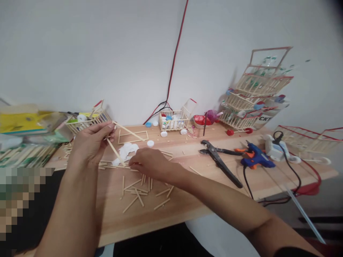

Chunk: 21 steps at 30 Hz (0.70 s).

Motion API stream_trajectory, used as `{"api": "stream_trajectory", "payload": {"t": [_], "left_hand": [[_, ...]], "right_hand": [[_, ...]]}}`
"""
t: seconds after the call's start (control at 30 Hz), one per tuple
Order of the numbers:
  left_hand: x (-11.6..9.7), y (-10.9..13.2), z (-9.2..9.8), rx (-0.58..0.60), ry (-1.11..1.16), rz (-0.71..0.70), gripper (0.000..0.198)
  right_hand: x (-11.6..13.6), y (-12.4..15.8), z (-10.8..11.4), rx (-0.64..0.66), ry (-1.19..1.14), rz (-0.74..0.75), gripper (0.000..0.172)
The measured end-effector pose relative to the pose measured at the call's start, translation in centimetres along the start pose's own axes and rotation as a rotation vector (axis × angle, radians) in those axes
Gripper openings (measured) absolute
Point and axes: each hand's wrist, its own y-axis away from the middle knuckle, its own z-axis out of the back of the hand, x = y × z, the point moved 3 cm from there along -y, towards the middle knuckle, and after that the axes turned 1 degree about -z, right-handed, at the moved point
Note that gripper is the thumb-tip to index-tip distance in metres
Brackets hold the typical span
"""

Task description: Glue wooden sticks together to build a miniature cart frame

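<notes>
My left hand (93,141) is closed on two thin wooden sticks (115,151) that spread apart from the fingers. One points toward the back of the table, the other down and right. My right hand (146,163) hovers low over the table, its fingers curled together by the lower stick's far end. Whether anything is pinched in its fingertips is hidden. A crumpled white sheet (128,151) lies between the hands. A small rectangular stick frame (133,137) rests behind it. Several short cut sticks (138,192) are scattered in front of my right hand.
Black-handled pliers (218,159) and a blue glue gun (257,157) with a cord lie on the right. Miniature stick carts stand along the wall: one with bottle caps (174,121), stacked ones (254,96). A red-stained bowl (202,122) sits between. Bundled sticks (29,155) are at left.
</notes>
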Motion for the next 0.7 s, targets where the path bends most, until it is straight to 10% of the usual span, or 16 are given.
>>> {"api": "stream_trajectory", "payload": {"t": [0.4, 0.7], "left_hand": [[0.1, -0.2, -0.1, -0.020, -0.026, 0.043, 0.026], [2.1, 0.7, -1.4, -0.012, -0.104, 0.101, 0.032]], "right_hand": [[3.6, -2.1, -2.4, -0.027, 0.187, -0.031, 0.018], [-7.2, 3.6, 2.3, -0.305, -0.531, -0.452, 0.006]]}}
